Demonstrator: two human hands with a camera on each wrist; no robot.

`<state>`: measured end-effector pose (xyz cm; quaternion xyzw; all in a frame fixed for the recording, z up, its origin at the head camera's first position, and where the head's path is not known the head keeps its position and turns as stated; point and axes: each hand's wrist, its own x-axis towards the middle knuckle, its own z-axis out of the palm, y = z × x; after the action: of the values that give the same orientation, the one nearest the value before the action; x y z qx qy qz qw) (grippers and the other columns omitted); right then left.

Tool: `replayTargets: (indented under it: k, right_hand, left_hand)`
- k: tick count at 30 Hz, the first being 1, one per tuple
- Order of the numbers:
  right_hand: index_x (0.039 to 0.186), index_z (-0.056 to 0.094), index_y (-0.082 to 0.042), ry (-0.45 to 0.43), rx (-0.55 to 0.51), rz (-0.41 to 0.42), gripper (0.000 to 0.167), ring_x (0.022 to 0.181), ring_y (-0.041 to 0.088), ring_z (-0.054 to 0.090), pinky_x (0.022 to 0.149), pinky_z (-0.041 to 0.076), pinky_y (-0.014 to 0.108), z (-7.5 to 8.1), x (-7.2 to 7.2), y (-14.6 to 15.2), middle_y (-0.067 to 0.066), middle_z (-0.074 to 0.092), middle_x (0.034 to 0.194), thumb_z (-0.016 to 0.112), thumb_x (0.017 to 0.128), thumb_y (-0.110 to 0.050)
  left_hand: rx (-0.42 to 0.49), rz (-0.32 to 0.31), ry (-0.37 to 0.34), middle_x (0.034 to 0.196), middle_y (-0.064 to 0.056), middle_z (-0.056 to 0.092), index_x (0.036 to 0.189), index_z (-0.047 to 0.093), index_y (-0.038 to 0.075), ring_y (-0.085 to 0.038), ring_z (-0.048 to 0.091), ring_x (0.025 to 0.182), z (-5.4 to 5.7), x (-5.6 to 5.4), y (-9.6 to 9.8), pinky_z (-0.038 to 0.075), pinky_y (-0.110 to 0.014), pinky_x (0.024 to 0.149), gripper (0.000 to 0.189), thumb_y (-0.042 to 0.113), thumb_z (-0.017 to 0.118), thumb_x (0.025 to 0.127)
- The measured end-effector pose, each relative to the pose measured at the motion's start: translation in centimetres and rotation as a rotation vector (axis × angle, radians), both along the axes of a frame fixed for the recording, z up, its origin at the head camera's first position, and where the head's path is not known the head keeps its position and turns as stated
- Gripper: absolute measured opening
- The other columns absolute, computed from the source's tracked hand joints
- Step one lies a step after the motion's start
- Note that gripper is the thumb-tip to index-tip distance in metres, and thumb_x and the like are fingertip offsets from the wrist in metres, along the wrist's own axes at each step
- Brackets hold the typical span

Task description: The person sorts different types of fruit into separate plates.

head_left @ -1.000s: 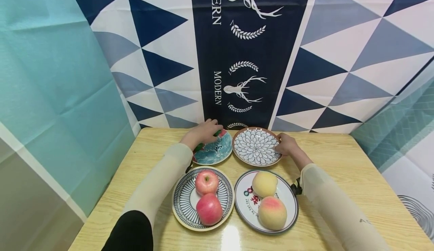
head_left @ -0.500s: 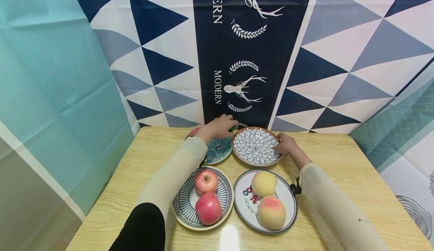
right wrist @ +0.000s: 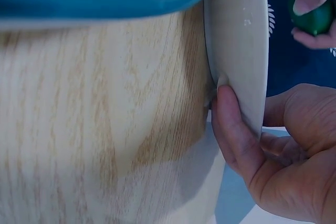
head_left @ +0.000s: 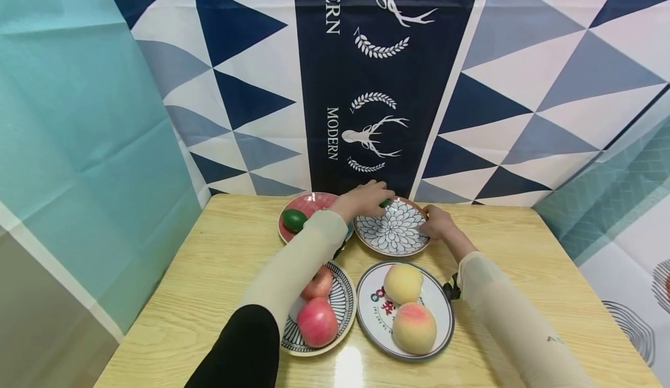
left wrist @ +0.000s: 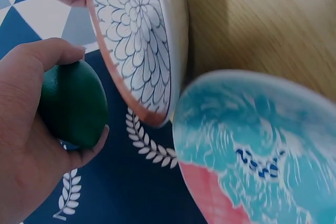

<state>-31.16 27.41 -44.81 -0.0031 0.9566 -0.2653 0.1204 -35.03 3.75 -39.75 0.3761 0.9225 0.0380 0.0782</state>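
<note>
In my left hand (head_left: 366, 198) I grip a dark green oval fruit (left wrist: 76, 103), fingers and thumb round its sides. The hand hangs over the far left part of a brown-rimmed plate with a petal pattern (head_left: 392, 234). My right hand (head_left: 439, 223) pinches that plate's right edge, fingers beneath and thumb at the rim in the right wrist view. Just left of it sits a pink and teal plate (head_left: 314, 199), partly covered by my left arm. A second dark green fruit (head_left: 294, 220) lies on the pink side.
Nearer to me, a black-and-white patterned plate (head_left: 345, 312) bears two red apples (head_left: 317, 322), half behind my left sleeve. Beside it a white plate (head_left: 371, 318) with a dark rim holds two peaches (head_left: 414, 328). A patterned cloth (head_left: 387, 74) stands behind the table.
My left hand has moved right with the green fruit, from over the pink and teal plate to over the petal plate. The other green fruit is now uncovered. My right hand stays at the plate's edge.
</note>
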Motion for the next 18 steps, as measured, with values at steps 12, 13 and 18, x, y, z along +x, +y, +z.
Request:
replayTargets:
  k: [12, 13, 18]
  right_hand:
    - [0.137, 0.049, 0.016, 0.029, 0.002, 0.010, 0.056, 0.111, 0.044, 0.056, 0.100, 0.049, 0.052, -0.2, 0.3, -0.1, 0.035, 0.058, 0.126, 0.073, 0.093, -0.009]
    - [0.137, 0.049, 0.016, 0.029, 0.002, 0.010, 0.056, 0.111, 0.044, 0.056, 0.099, 0.049, 0.052, -0.2, 0.2, 0.0, 0.035, 0.058, 0.126, 0.072, 0.093, -0.009]
    - [0.132, 0.051, 0.015, 0.054, 0.016, 0.026, 0.052, 0.107, 0.043, 0.058, 0.094, 0.051, 0.050, -0.2, 0.2, 0.2, 0.033, 0.061, 0.121, 0.073, 0.091, -0.010]
  left_hand:
    - [0.032, 0.012, -0.054, 0.133, -0.004, 0.054, 0.145, 0.062, 0.022, -0.022, 0.047, 0.119, -2.6, -0.3, 2.6, 0.044, -0.039, 0.105, 0.041, 0.031, 0.065, 0.105]
    - [0.035, 0.010, -0.055, 0.133, -0.004, 0.055, 0.144, 0.062, 0.021, -0.022, 0.048, 0.119, -2.8, -0.2, 2.9, 0.044, -0.039, 0.105, 0.040, 0.030, 0.064, 0.105]
    - [0.027, 0.007, -0.027, 0.138, -0.006, 0.056, 0.139, 0.065, 0.023, -0.023, 0.050, 0.120, -3.4, -0.1, 3.8, 0.044, -0.039, 0.106, 0.035, 0.029, 0.065, 0.105]
